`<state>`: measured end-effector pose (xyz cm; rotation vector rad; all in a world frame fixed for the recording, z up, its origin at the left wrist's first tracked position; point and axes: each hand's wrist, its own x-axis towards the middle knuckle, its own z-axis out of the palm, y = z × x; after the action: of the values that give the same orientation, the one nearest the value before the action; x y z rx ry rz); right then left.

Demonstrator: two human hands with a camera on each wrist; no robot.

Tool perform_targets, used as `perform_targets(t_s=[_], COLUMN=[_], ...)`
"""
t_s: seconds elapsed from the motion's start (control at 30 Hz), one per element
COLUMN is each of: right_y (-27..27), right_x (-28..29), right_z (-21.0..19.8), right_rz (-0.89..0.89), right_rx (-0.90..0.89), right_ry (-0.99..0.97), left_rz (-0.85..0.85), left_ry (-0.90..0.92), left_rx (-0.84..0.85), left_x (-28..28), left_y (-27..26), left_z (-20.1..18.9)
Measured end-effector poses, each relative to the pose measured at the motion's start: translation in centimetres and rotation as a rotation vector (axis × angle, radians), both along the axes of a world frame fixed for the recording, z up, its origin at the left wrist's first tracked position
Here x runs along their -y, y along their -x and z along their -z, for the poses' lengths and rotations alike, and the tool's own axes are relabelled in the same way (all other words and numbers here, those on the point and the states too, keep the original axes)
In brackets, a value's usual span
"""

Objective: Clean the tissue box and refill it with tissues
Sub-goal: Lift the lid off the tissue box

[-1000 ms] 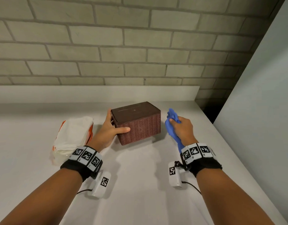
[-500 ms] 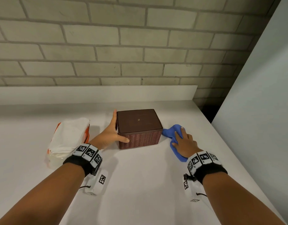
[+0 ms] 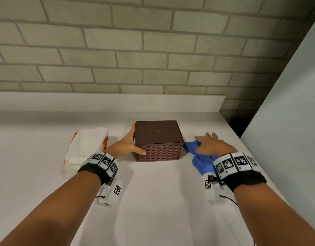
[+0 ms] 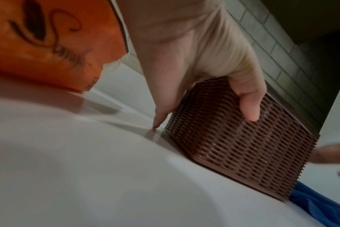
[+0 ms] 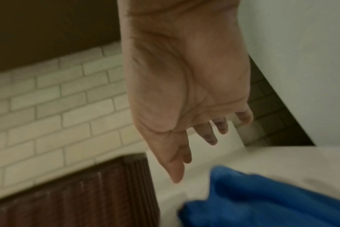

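A brown woven tissue box (image 3: 158,137) with a plain flat lid stands on the white counter (image 3: 162,201). My left hand (image 3: 128,144) grips its front-left corner, thumb on the front wall (image 4: 250,110) and fingers along the left side. A crumpled blue cloth (image 3: 201,160) lies on the counter just right of the box. My right hand (image 3: 211,144) hovers over the cloth with its fingers spread and holds nothing; in the right wrist view the palm (image 5: 184,92) is clear of the cloth (image 5: 262,199). A white and orange tissue pack (image 3: 85,146) lies left of my left hand.
A low white ledge (image 3: 100,102) and a brick wall run along the back. A tall grey panel (image 3: 286,121) bounds the counter on the right, with a dark gap (image 3: 240,123) at its far corner. Bare counter stretches in front of the box.
My right hand laid the blue cloth down beside the box and let go of it, and now hovers open above it. My left hand has kept its hold on the box.
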<state>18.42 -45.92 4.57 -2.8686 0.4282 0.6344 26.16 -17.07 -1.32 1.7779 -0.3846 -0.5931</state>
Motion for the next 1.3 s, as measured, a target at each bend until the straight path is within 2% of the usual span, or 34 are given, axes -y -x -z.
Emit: perform_targets(t_s=[0.13, 0.27, 0.37, 0.6, 0.8, 1.07, 1.3], right_y=[-0.9, -2.4, -3.7, -6.5, -7.6, -8.3, -7.9], right_x=[-2.7, -6.0, -8.2, -10.6, -11.2, -12.4, -12.6], right_z=[-3.9, -5.2, -4.8, -3.8, -3.3, -3.0, -3.1], right_rz=[-0.1, -0.227, -0.307, -0.425, -0.466, -0.489, -0.503], right_rx=[0.093, 0.043, -0.022, -0.063, -0.143, -0.122, -0.09], right_ry=[-0.026, -0.103, -0.134, -0.072, -0.006, 0.1, 0.061], left_rz=[0.015, 0.032, 0.044, 0.032, 0.078, 0.126, 0.083], left_ry=[-0.017, -0.025, -0.04, -0.115, -0.087, -0.027, -0.002], left_rx=[0.003, 0.006, 0.021, 0.02, 0.042, 0.053, 0.072], left_x=[-0.2, -0.4, -0.5, -0.5, -0.5, -0.1, 0.0], left_y=[-0.3, -0.6, -0.8, -1.1, -1.5, -1.5, -1.1], left_z=[0.1, 0.2, 0.3, 0.3, 0.6, 0.8, 0.8])
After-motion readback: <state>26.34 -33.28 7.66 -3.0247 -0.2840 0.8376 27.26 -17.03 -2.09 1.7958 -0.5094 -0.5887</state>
